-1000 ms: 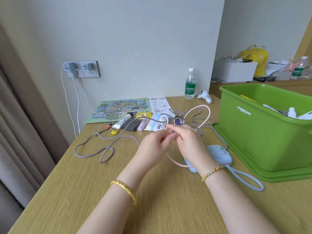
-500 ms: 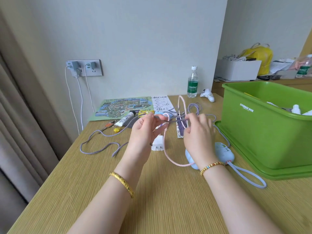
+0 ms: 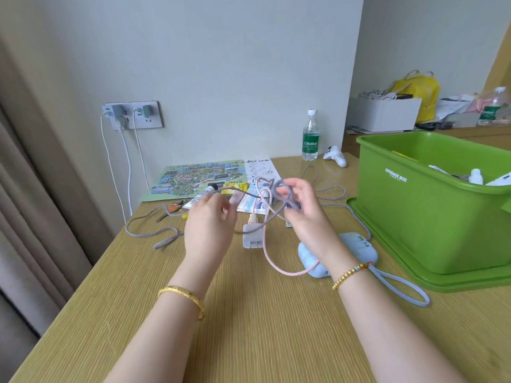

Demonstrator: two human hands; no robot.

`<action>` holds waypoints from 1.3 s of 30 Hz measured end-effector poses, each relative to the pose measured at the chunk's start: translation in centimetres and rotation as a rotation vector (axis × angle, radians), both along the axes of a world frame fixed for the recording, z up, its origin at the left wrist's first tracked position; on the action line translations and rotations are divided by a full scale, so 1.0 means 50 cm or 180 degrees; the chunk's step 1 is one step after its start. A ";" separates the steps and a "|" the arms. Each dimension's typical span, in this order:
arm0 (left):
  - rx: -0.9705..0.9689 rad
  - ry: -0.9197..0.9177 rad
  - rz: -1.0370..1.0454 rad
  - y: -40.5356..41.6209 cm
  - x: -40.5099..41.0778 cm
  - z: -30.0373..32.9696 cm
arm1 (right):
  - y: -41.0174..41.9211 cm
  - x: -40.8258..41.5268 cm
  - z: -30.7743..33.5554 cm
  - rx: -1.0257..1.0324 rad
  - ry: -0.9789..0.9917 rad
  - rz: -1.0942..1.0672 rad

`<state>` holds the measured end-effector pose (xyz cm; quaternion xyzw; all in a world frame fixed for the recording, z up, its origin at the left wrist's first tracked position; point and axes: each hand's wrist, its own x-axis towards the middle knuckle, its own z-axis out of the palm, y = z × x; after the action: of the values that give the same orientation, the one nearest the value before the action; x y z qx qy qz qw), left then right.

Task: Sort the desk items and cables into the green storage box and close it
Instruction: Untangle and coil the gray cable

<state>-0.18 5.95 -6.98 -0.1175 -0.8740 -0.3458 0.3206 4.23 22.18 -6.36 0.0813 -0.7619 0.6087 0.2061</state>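
The right hand (image 3: pixel 301 208) pinches a bunched loop of purple cable (image 3: pixel 279 186) above the desk (image 3: pixel 262 313), and the left hand (image 3: pixel 210 222) grips a strand of the same cable. A pink cable (image 3: pixel 276 268) with a white charger plug (image 3: pixel 252 235) dangles between them. Purple slack trails toward the desk's left edge. The green storage box (image 3: pixel 431 217) stands open at the right edge, on its lid.
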 end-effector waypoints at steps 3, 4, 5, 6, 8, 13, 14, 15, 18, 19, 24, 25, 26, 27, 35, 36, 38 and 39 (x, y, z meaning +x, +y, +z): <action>0.0472 -0.0401 -0.0731 0.023 0.018 0.007 | -0.018 0.010 -0.005 0.0249 -0.0199 0.0559; 0.0855 -0.0817 -0.1023 0.031 0.018 0.011 | -0.023 0.014 -0.005 0.0146 -0.0254 0.0735; 0.1073 -0.1089 -0.1140 0.038 0.018 0.015 | -0.025 0.014 -0.005 0.0033 -0.0297 0.0820; 0.1226 -0.1299 -0.1154 0.040 0.017 0.017 | -0.024 0.013 -0.005 -0.0055 -0.0345 0.0842; 0.1676 -0.1774 -0.1385 0.036 0.017 0.020 | -0.023 0.009 -0.002 -0.0079 -0.0395 0.0849; 0.1541 -0.1971 -0.1922 0.026 0.023 0.023 | -0.027 0.008 0.004 0.0195 -0.0223 0.0670; 0.1548 -0.1856 -0.1917 0.027 0.026 0.026 | -0.025 0.006 0.002 0.0180 -0.0199 0.0492; 0.1587 -0.1759 -0.1973 0.027 0.031 0.030 | -0.022 0.003 -0.002 0.0135 -0.0178 0.0289; 0.1591 -0.1682 -0.2482 0.023 0.049 0.047 | -0.015 -0.012 -0.017 0.0195 -0.0194 -0.0175; 0.1483 -0.1708 -0.2731 0.021 0.056 0.052 | -0.014 -0.015 -0.021 0.0263 -0.0237 -0.0189; 0.1234 -0.1906 -0.3465 0.015 0.077 0.063 | -0.012 -0.022 -0.030 0.0855 -0.0273 -0.0154; 0.1322 -0.1914 -0.3377 0.014 0.076 0.062 | -0.012 -0.023 -0.031 0.0939 -0.0229 -0.0366; 0.1466 -0.1901 -0.3254 0.014 0.072 0.061 | -0.008 -0.025 -0.034 0.1022 -0.0162 -0.0680; 0.1639 -0.1864 -0.3119 0.013 0.068 0.059 | -0.001 -0.028 -0.036 0.1062 -0.0055 -0.1029; 0.1871 -0.1722 -0.2121 0.000 0.026 0.040 | 0.028 -0.022 -0.010 0.0122 0.0462 -0.1604; 0.1802 -0.1784 -0.2168 -0.003 0.024 0.038 | 0.030 -0.019 -0.009 0.0104 0.0456 -0.1614; 0.1862 -0.1815 -0.2128 -0.007 0.022 0.037 | 0.037 -0.015 -0.008 0.0358 0.0433 -0.1851; 0.1976 -0.1800 -0.2045 -0.007 0.021 0.037 | 0.040 -0.012 -0.008 0.0703 0.0388 -0.2081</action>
<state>0.87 5.58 -5.11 -0.1811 -0.7028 -0.6873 -0.0301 3.61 24.20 -6.74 -0.1090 -0.7952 0.4184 0.4252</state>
